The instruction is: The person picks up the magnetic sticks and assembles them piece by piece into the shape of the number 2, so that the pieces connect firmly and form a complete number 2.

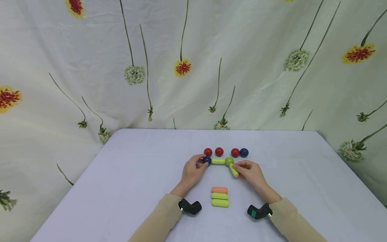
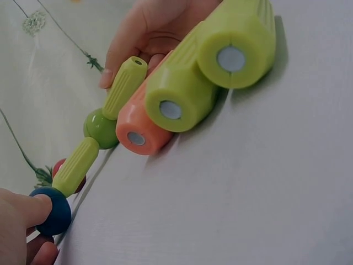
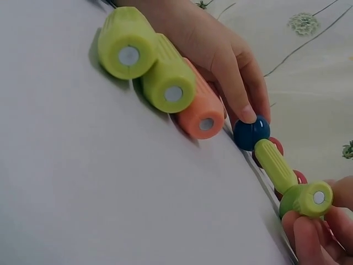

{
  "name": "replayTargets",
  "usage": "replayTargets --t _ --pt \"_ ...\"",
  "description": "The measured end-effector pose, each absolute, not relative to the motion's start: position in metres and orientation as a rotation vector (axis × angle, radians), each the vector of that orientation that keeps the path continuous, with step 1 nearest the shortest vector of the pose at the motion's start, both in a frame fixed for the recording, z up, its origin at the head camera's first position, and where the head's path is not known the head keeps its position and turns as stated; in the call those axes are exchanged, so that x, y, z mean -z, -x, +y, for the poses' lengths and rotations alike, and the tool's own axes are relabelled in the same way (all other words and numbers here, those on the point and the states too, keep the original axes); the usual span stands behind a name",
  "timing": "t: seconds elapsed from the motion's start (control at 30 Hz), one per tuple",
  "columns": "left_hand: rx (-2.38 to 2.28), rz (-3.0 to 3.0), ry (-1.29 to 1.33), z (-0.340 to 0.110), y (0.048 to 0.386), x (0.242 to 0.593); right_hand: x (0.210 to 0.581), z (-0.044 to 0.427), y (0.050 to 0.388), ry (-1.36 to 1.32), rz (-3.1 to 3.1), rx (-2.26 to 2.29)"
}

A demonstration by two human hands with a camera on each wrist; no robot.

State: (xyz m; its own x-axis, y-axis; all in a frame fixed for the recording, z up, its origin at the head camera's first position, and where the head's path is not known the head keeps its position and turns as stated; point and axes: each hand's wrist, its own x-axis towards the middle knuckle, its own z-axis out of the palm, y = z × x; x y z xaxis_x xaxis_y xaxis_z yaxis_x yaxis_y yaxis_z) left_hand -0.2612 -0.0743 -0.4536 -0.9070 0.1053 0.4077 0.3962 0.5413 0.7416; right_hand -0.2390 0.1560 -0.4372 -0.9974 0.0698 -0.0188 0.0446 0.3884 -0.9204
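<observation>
Between finger and thumb, my left hand (image 1: 192,170) holds a dark blue ball (image 1: 207,160). A yellow-green magnetic rod (image 1: 218,161) joins that ball to a green ball (image 1: 229,161). From the green ball a second yellow-green rod (image 1: 234,170) slants toward the front right, and my right hand (image 1: 250,170) pinches it. In the right wrist view this rod's free end shows a round metal tip (image 3: 319,197). The pieces form a bent chain, with both hands touching its ends.
Behind the chain, several loose balls stand in a row: red balls (image 1: 219,151) and a blue ball (image 1: 244,152). Nearer the front, an orange rod (image 1: 219,190) and two yellow-green rods (image 1: 220,203) lie side by side on the white table (image 1: 136,174). A flowered cloth (image 1: 260,84) hangs behind.
</observation>
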Motion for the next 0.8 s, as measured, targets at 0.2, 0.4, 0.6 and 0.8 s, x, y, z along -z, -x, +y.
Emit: replayTargets --t 0.2,0.4,0.6,0.8 --pt "1.318 -2.462 0.418 -0.0740 0.2611 0.4538 0.4372 0.1555 0.2397 0.133 -2.582 -1.736" --pt "1.319 -2.457 0.427 -0.0742 0.2610 0.4538 0.4381 0.1543 0.2397 0.135 -2.581 -1.747" --pt "1.320 -2.455 0.435 -0.0742 0.2610 0.4533 0.4397 0.1538 0.2403 0.110 -2.573 -1.759" --pt "1.303 -2.457 0.435 -0.0740 0.2614 0.4528 0.4398 0.1530 0.2412 0.117 -2.584 -1.737"
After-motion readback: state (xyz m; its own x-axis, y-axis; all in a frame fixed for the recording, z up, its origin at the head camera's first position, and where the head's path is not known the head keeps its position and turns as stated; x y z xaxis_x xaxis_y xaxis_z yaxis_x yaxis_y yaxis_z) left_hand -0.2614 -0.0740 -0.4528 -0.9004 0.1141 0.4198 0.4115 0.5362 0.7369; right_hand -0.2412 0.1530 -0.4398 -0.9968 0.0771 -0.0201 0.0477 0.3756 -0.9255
